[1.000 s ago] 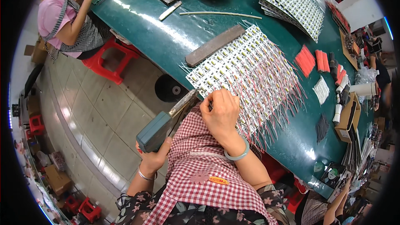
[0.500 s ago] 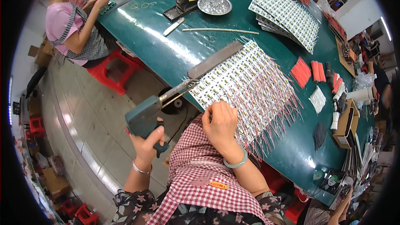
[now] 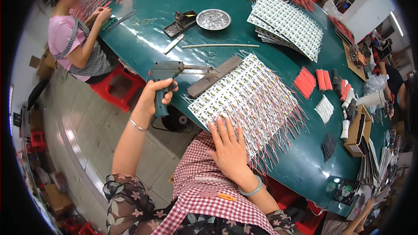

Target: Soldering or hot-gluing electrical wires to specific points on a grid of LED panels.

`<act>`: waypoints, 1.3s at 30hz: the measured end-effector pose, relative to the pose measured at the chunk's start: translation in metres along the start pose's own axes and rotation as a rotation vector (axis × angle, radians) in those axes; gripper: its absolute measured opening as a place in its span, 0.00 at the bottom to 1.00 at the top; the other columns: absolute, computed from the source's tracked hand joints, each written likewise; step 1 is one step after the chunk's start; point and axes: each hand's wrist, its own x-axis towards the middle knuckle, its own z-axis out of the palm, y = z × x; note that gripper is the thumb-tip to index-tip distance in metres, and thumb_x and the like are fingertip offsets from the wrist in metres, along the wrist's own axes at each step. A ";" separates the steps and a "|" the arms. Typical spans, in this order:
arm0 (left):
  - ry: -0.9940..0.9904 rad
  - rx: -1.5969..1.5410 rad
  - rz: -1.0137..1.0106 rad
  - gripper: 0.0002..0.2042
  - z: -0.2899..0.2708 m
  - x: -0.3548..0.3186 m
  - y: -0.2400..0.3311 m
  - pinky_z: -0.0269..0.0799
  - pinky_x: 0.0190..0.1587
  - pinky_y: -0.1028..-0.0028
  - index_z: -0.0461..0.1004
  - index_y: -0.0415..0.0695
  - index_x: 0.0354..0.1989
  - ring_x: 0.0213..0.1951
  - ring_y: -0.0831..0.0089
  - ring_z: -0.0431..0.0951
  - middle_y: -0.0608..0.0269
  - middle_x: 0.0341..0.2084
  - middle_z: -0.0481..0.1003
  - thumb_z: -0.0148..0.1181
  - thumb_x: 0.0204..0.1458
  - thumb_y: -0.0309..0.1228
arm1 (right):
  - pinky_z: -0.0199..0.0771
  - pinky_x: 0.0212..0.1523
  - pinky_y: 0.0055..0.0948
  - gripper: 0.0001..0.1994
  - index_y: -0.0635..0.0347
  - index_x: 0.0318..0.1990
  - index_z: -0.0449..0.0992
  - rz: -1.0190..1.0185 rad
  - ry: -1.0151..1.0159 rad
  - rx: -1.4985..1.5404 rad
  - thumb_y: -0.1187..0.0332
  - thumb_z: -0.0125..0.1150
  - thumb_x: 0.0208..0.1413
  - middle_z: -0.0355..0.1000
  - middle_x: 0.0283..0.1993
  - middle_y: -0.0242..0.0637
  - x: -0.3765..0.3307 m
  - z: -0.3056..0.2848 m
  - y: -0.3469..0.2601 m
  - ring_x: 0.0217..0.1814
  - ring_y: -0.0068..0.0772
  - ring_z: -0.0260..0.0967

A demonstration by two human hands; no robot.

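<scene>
From the head camera, my left hand (image 3: 153,97) is wrapped tight around the grip of a grey-green soldering gun (image 3: 167,75), held up off the floor side of the desk (image 3: 148,39) with its two thin metal prongs pointing right, toward the near end of a dark flat bar (image 3: 214,76). That bar lies slanted across the top edge of the sheet of small circuit boards (image 3: 244,100), just beyond the gun's tip; whether the tip touches it I cannot tell. My right hand (image 3: 228,148) lies flat and open, fingers spread, pressing on the lower corner of that same sheet, which spreads up and to the right from my fingertips, with red wires (image 3: 278,126) sticking out along its right side. Below my right hand is my checked apron (image 3: 204,187), and a pale green bangle (image 3: 252,189) sits on that wrist. Further right of the sheet lie bundles of red wire pieces (image 3: 305,82), a white bundle (image 3: 324,109) and an open cardboard box (image 3: 358,130). Far beyond my left hand, on the green desk, I see a round metal dish (image 3: 213,19), a long thin rod (image 3: 220,46) and a stack of more board sheets (image 3: 285,24). Off to the left of my left hand, a person in a pink top (image 3: 74,43) sits on a red stool (image 3: 115,87), working at the desk edge.
</scene>
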 end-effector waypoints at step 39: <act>0.389 1.017 0.177 0.23 -0.007 0.070 0.040 0.69 0.19 0.69 0.78 0.33 0.28 0.16 0.73 0.76 0.58 0.15 0.75 0.72 0.54 0.46 | 0.43 0.77 0.61 0.34 0.53 0.74 0.63 -0.006 0.006 0.055 0.54 0.62 0.63 0.50 0.80 0.57 0.033 -0.053 0.105 0.83 0.61 0.42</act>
